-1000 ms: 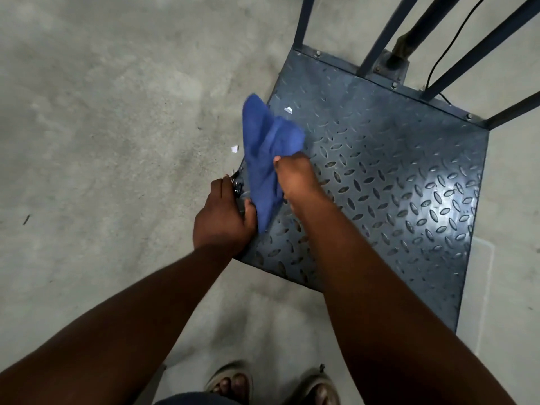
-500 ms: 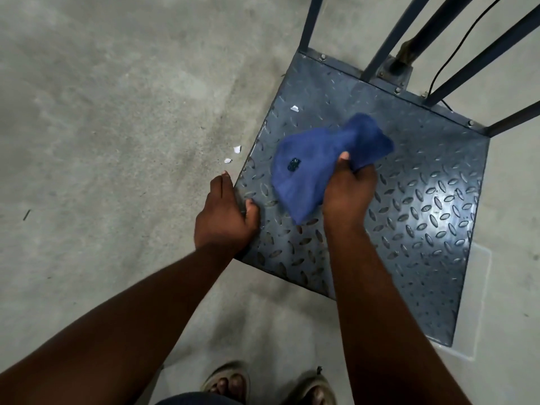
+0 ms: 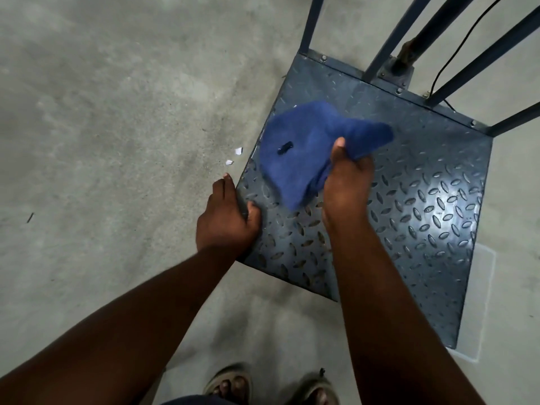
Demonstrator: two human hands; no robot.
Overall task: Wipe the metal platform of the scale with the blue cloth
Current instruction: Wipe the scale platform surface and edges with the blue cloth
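Blue cloth (image 3: 309,150) is bunched up in my right hand (image 3: 347,182). My fingers are curled tight around one end of it, and my thumb is pressed on top. The loose part of the cloth spreads out to the left over the metal platform (image 3: 423,206) of the scale. I cannot tell how much of it touches the metal. A small dark bit sits on the cloth.

The platform is grey-blue, with little raised bumps all over it. It lies flat on the concrete floor (image 3: 102,112). The cloth is over the far left part of it.

My left hand (image 3: 226,220) holds the left edge of the platform. The fingers wrap down over the side and the thumb rests on top of the metal.

Dark metal bars (image 3: 482,54) stand up at the far side of the platform. Two tiny white scraps (image 3: 233,156) lie on the floor, just beside the left edge. My feet in sandals (image 3: 230,384) show at the bottom.
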